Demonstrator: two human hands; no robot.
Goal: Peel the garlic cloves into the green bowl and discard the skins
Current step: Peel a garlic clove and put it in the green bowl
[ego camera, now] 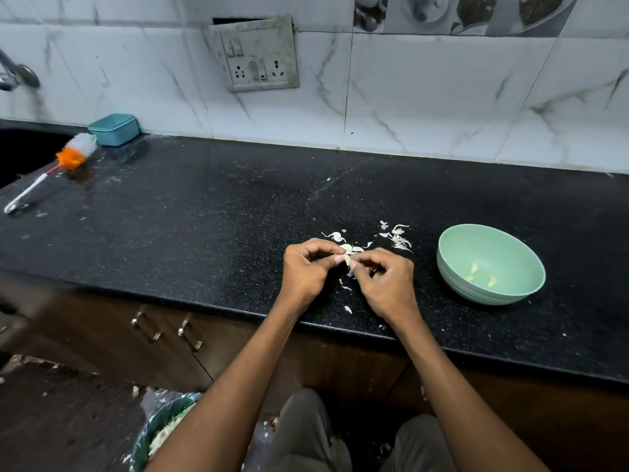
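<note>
Marbled white tiles [425,97] back a black speckled surface [204,216], with one grey switch plate [255,56] set in the wall. Both hands work just above the surface near its front edge. The left hand [306,270] and the right hand [388,284] meet at one garlic clove [346,258], each with fingers curled and the grip pinching the clove between thumb and fingertips. The clove is pale and sits between the two thumbs, clear of the surface.

Skins [396,238] lie scattered on the surface in two loose clusters behind the hands, with a few more flakes [347,287] under and just in front of them; the exact number is too small to count. One green bowl [452,267] stands to the right of the hands, near but apart from them. Three peeled cloves [473,267] rest in its bottom.

At the far left one teal box [114,129] sits against the wall, and beside it lies one brush [73,153] with an orange and white head and a white handle. A tap [15,73] shows at the left edge above a dark sink [23,151]. Below the surface are brown cabinet doors with two metal handles [190,335]. On the floor by the person's knees stands one bin [160,434] lined with a bag, holding pale scraps.
</note>
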